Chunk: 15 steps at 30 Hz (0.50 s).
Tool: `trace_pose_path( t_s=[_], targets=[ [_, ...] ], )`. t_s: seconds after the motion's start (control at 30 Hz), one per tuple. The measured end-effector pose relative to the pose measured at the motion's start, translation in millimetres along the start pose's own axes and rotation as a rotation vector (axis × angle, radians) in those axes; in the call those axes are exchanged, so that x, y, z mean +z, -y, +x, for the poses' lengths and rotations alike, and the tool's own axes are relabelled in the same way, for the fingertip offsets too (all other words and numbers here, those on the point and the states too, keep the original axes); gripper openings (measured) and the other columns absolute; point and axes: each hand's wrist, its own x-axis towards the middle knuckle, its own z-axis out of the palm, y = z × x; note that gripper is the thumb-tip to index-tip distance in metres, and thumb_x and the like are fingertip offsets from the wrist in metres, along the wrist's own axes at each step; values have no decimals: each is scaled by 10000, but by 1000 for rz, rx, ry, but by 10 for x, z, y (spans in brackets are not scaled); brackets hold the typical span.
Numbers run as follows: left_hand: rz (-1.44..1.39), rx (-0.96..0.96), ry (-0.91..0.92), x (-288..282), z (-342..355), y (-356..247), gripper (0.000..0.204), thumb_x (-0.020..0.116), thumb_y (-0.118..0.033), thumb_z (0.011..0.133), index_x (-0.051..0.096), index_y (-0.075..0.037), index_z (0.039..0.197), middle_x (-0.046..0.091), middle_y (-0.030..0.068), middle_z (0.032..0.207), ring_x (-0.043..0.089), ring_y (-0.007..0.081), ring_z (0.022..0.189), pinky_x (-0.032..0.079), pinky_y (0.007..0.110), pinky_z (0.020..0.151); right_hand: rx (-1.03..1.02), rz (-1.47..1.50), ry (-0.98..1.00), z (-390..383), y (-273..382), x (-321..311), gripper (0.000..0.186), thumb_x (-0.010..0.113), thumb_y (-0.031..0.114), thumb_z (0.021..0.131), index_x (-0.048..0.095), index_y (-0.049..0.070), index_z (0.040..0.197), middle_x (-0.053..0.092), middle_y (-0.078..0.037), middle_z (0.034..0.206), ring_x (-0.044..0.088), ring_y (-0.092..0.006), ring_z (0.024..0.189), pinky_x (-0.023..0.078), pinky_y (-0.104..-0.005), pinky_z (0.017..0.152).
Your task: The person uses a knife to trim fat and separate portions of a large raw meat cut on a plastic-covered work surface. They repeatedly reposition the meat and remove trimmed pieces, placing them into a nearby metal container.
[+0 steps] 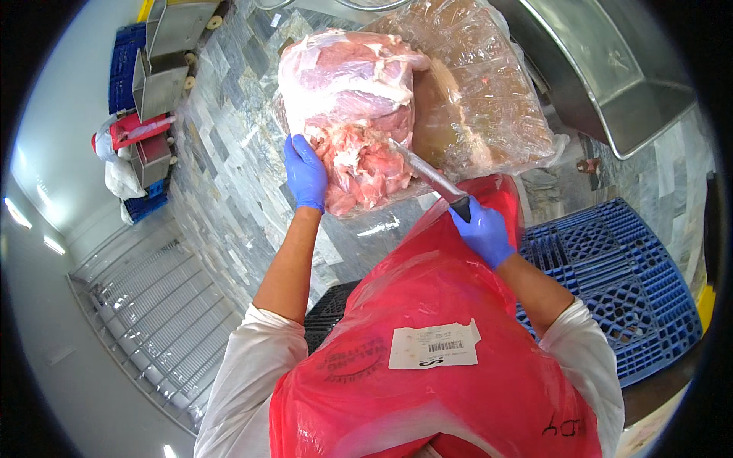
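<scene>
A large block of raw meat [347, 76] lies in front of me, with loose pinkish trimmings [366, 172] at its near end. My left hand [305, 172], in a blue glove, rests against the left side of these trimmings, fingers together and pointing away from me. In my right hand [485, 233], also gloved in blue, is the black handle of a knife [435, 177]. The long blade slants up and to the left, its tip at the right edge of the trimmings. Fingers wrap round the handle.
Clear plastic sheeting [496, 99] with brownish liquid spreads right of the meat. A steel tub [611, 76] stands at the far right, a blue plastic pallet [611, 275] nearer. Steel bins [153, 84] and a person in red and white [137, 133] are at the left.
</scene>
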Motion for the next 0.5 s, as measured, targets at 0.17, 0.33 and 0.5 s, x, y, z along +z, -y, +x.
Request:
trace_pose_path(
  t_s=[0.17,0.33,0.5],
  targets=[
    [-87,20,19,26,72,68,667,370,-500,1095,522,57,1428,645,328,1295,628,453,1223,480,462,1029,2,128,12,60,-28,146,432,649,457,971,659,37,1071,699,-246,760,691,-454,676,540,-578,599],
    [-186,-65,78,-24,29,-195,641,390,-484,1100,513,61,1416,671,291,1263,694,367,1147,514,426,993,37,214,-36,2,-48,528,474,646,489,967,661,26,1067,706,-260,802,699,-461,725,547,-579,643],
    [-257,-79,80,-40,-100,-354,628,392,-478,1105,491,52,1428,686,248,1245,730,298,1085,548,388,941,89,244,-56,17,-17,724,479,669,489,956,673,23,1066,710,-256,807,705,-454,741,548,-567,648]
  ],
)
